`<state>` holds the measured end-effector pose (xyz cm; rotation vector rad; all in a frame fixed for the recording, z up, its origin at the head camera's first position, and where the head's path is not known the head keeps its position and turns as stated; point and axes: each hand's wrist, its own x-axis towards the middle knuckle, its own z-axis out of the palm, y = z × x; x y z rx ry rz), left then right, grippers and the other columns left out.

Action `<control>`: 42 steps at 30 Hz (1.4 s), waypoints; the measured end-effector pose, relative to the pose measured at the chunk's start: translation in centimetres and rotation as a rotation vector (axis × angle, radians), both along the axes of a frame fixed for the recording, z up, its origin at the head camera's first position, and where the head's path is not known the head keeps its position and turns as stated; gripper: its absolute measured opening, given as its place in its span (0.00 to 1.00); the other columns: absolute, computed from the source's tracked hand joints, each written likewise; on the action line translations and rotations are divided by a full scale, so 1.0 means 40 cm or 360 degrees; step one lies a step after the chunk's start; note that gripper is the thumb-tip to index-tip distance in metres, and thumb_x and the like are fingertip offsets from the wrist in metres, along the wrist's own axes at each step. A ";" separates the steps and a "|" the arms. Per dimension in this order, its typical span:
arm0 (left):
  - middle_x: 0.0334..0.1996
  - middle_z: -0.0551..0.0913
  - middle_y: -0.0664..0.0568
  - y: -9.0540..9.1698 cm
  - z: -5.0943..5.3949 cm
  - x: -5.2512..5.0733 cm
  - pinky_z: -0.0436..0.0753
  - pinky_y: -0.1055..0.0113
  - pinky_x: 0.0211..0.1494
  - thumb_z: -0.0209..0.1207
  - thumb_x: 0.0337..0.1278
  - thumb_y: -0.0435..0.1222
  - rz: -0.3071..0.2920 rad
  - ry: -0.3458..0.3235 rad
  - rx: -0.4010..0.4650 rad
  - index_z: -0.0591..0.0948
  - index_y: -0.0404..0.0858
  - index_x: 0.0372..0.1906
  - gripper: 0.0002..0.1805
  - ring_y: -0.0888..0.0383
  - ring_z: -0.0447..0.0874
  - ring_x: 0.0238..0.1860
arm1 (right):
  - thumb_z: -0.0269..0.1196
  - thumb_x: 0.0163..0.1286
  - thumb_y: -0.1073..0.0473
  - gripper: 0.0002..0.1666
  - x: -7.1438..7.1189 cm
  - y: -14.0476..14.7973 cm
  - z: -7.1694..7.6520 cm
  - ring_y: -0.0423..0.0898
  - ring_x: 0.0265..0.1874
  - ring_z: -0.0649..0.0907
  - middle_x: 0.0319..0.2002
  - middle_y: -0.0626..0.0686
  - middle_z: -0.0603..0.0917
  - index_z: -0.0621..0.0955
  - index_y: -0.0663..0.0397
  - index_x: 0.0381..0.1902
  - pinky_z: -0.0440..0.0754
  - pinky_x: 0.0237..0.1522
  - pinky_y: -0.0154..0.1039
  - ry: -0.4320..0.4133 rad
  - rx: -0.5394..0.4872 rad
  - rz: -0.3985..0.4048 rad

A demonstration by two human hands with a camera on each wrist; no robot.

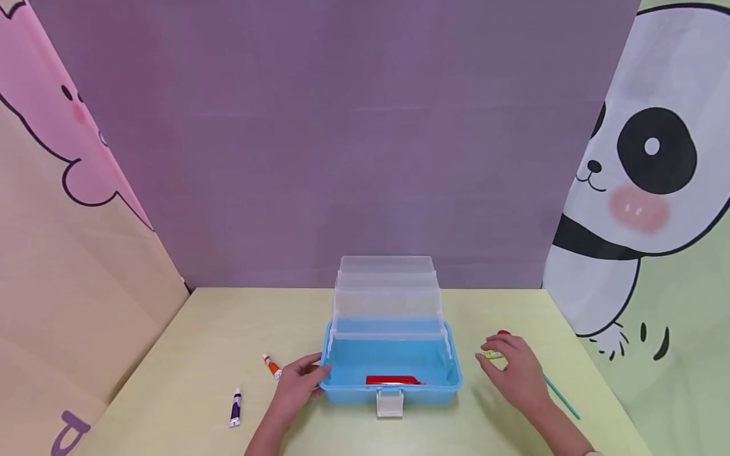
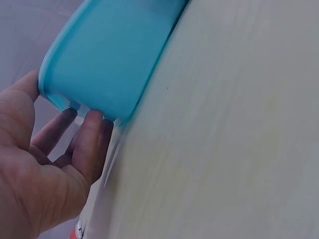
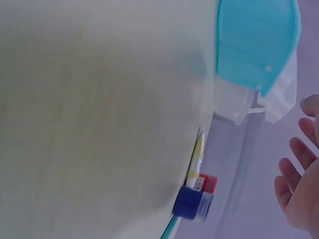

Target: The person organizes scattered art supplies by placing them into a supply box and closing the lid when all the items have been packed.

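A light blue box [image 1: 419,396] [image 2: 109,55] [image 3: 254,40] stands with its clear lid [image 1: 388,301] raised, and a red tube [image 1: 392,380] lies inside. My left hand [image 1: 293,389] [image 2: 47,159] grips its left end, thumb at the rim and fingers against the outside. To the right of the box, my right hand [image 1: 519,373] [image 3: 304,189] is held above the table with fingers loosely bent and nothing in them. Near its fingertips is a yellow tube [image 1: 493,354] [image 3: 196,159]. A blue-and-clear jar [image 3: 189,202] and a red one [image 3: 210,183] show beside that tube in the right wrist view.
Left of the box lie an orange-and-white tube [image 1: 272,366] and a dark purple-and-white tube [image 1: 236,408]. A thin green stick [image 1: 561,398] [image 3: 169,227] lies on the right, partly behind my right hand. A purple backdrop [image 1: 353,145] rises behind the table [image 1: 319,437].
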<state>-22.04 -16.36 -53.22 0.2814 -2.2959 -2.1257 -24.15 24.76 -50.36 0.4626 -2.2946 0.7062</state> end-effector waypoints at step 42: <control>0.35 0.81 0.45 -0.007 0.002 0.007 0.86 0.58 0.39 0.66 0.58 0.37 -0.0045 -0.0015 0.0039 0.76 0.26 0.59 0.27 0.54 0.84 0.35 | 0.66 0.52 0.64 0.07 -0.063 0.111 -0.011 0.73 0.55 0.67 0.52 0.72 0.76 0.88 0.52 0.30 0.69 0.43 0.69 -0.0545 0.0565 -0.0342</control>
